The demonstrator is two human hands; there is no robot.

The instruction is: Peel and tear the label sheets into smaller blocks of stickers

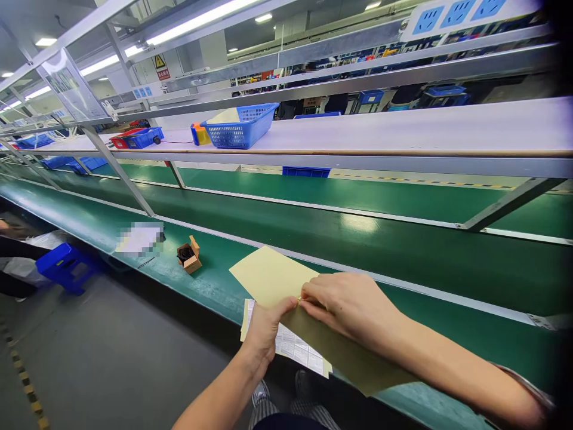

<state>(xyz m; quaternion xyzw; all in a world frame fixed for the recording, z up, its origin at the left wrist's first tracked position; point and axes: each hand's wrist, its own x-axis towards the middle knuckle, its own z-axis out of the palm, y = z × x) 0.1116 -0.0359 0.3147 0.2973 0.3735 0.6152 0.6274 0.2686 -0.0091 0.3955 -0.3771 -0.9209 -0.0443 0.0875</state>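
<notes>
My left hand is closed on a pale yellow paper sheet, thumb on top and the other fingers hidden beneath it. From the right, my right hand pinches the same sheet, its fingertips meeting my left thumb tip. Whether a small piece lies between those fingertips is too small to tell. The sheet bends there, and its shaded part slopes down toward me under my right forearm. Below the hands, a sheet of printed white labels lies at the bench's front edge, partly covered.
A small open cardboard box with something black inside stands on the green bench, left of the sheet. Further left lie blurred papers. A metal upright rises behind. The shelf holds a blue basket. A blue stool stands on the floor.
</notes>
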